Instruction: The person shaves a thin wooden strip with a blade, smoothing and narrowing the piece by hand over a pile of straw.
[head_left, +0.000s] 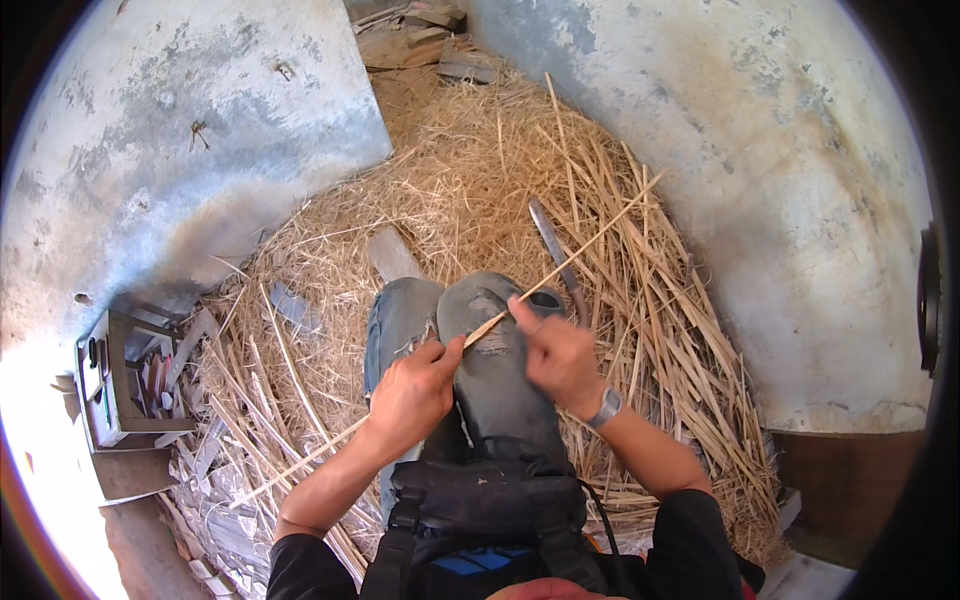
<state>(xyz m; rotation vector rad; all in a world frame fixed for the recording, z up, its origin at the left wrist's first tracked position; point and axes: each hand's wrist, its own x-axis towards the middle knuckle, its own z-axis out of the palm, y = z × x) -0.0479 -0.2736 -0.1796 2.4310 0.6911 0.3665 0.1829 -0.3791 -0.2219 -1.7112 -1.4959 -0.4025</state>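
A long thin bamboo strip (590, 245) runs diagonally from the lower left to the upper right across my lap. My left hand (412, 392) pinches it near my knee. My right hand (558, 355), with a watch on the wrist, grips the strip a little higher up. A long knife blade (552, 250) lies on the shavings just beyond my right hand, apart from it. My knees in torn grey jeans (480, 340) sit under both hands.
A heap of straw-like shavings and split bamboo strips (640, 330) covers the floor around me. A small wooden box with tools (115, 385) stands at the left. Grey plastered walls (780, 150) rise left and right. Wood scraps lie at the top.
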